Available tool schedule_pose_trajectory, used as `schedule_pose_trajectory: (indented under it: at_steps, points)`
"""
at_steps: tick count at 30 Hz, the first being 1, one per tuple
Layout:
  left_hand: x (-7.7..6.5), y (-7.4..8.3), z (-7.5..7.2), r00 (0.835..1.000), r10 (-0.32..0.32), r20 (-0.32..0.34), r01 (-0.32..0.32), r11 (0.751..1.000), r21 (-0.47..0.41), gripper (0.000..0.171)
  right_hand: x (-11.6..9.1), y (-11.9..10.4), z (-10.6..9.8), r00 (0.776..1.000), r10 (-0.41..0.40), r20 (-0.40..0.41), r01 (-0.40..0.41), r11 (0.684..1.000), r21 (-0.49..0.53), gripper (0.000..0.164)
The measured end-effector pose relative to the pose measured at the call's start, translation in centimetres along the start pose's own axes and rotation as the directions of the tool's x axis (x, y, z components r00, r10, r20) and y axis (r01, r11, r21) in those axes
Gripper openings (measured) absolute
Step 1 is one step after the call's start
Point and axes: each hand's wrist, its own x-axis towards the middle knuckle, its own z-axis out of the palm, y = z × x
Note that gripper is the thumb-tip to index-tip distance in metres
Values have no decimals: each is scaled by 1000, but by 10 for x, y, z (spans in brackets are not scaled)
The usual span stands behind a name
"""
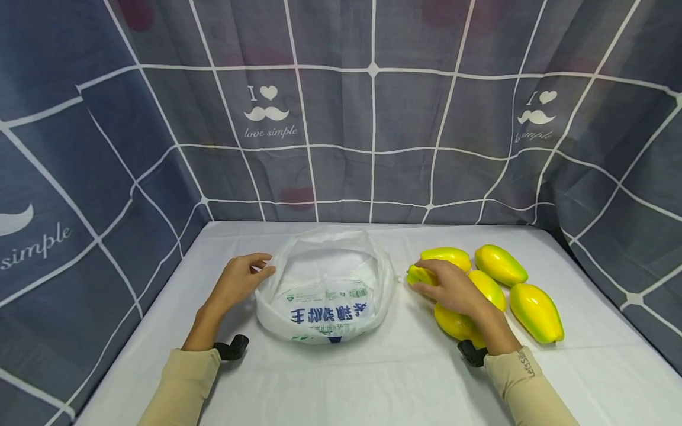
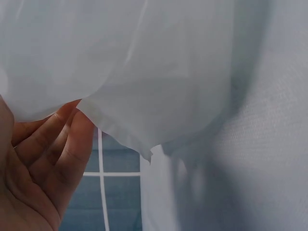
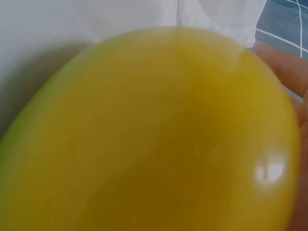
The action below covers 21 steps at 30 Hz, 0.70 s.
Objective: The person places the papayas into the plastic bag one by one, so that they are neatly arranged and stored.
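Note:
A white plastic bag (image 1: 325, 331) with blue and green print lies on the table with its mouth spread wide. My left hand (image 1: 242, 278) pinches the bag's left rim; in the left wrist view its fingers (image 2: 79, 139) go behind the thin plastic edge. To the right, my right hand (image 1: 450, 287) grips a yellow-green papaya (image 1: 421, 275) from above, its palm covering much of the fruit. Another papaya (image 1: 458, 322) lies under the right wrist and fills most of the right wrist view, where a few fingers (image 3: 284, 67) show at the right edge.
Around the right hand lie several more papayas: one behind (image 1: 444, 254), one beside it (image 1: 487, 290), one at the back right (image 1: 499, 264), one farther right (image 1: 535, 313). A white cloth covers the table (image 1: 346, 384). Grey checked curtains (image 1: 341, 118) enclose the back and sides.

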Motion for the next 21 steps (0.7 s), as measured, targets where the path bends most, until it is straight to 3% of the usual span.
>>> schedule_pose_trajectory:
  at_steps: [8, 21]
  points:
    - [-1, 0, -1, 1000, -14, 6, 14, 1000, 9, 40, 1, 3, 1, 999, 6, -34, -6, 1000, 5, 50]
    - [-1, -2, -1, 1000, -6, 11, 6, 1000, 17, 38, -2, 9, 4, 998, 65, -1, -65, 998, 13, 54]
